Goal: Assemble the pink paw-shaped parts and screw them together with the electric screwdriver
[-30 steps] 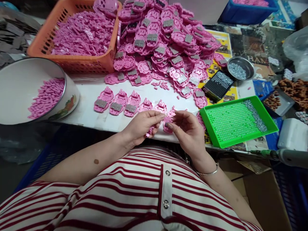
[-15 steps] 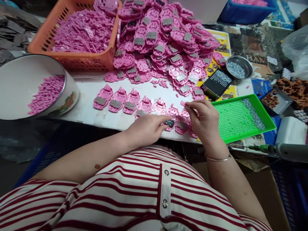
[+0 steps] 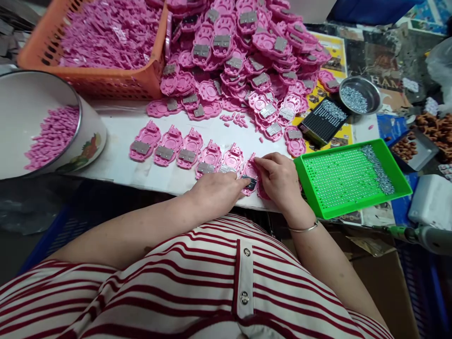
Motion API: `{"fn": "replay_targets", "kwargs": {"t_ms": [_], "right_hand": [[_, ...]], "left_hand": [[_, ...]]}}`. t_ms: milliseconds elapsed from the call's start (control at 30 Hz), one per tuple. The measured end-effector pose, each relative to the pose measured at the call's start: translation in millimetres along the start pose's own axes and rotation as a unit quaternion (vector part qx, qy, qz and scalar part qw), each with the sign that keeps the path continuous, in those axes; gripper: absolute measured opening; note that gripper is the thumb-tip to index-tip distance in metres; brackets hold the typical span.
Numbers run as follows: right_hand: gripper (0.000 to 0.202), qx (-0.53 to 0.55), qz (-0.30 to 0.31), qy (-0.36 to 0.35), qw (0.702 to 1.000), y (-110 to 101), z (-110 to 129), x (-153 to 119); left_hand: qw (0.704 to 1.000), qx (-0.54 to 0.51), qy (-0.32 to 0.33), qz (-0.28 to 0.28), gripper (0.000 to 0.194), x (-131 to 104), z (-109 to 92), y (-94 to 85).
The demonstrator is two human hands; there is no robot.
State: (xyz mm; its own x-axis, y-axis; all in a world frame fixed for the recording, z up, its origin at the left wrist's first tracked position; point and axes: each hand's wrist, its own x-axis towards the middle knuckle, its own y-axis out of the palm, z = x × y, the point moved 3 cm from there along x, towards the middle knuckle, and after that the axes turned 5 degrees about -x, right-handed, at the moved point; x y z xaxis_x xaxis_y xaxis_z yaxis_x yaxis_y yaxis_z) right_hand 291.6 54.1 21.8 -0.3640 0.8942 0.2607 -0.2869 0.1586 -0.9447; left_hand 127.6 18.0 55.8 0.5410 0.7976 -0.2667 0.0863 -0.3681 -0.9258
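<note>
Already, plates (image 3: 187, 156) sit in shells (image 3: 194, 138) beside the left hand (image 3: 216, 192), grip unclear, and the right hand (image 3: 279, 181), fingertips together; pegs (image 3: 241, 122) beyond seem unused.

At 10 o'clock stands an orange basket (image 3: 106, 84); below it, between 9 and 10, a white enamel pot (image 3: 94, 129) painted with fruit is tilted. At 3 o'clock on the bench (image 3: 116, 162) lies a green tray (image 3: 367, 205), silvery metal bits (image 3: 379, 172) heaped along its right end. Toward 2 o'clock, a black perforated tray (image 3: 314, 125) sits just beside a metal bowl (image 3: 370, 89). A blue bin (image 3: 374, 12) stands farther out, between 1 and 2. A cardboard sheet (image 3: 384, 282) shows at 4 o'clock.
</note>
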Motion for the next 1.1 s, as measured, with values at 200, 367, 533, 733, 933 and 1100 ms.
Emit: {"fn": "replay_targets", "kwargs": {"t_ms": [200, 367, 533, 733, 933, 1100], "right_hand": [[0.025, -0.141, 0.054, -0.038, 0.988, -11, 13, -3], [0.026, -0.163, 0.061, -0.047, 0.984, -11, 15, -5], [0.028, -0.181, 0.051, -0.049, 0.981, -10, 17, -8], [0.031, -0.137, 0.066, -0.011, 0.988, -11, 15, -8], [0.031, -0.106, 0.092, 0.015, 0.990, 0, 31, 14], [0.029, -0.105, 0.092, -0.004, 0.990, 5, 42, 26]], "left_hand": [[1.000, 0.003, 0.009, -0.012, 0.037, 3, 0, 1.5], [1.000, 0.003, 0.005, -0.010, 0.036, 3, 0, 2.4], [1.000, -0.004, 0.009, -0.012, 0.035, 3, -1, 1.1], [1.000, -0.002, 0.003, -0.019, 0.035, 4, -1, -0.5], [0.999, 0.027, -0.019, -0.031, 0.035, -4, 13, -1.9], [0.997, 0.051, -0.039, -0.047, 0.038, -9, 27, -0.6]]}}
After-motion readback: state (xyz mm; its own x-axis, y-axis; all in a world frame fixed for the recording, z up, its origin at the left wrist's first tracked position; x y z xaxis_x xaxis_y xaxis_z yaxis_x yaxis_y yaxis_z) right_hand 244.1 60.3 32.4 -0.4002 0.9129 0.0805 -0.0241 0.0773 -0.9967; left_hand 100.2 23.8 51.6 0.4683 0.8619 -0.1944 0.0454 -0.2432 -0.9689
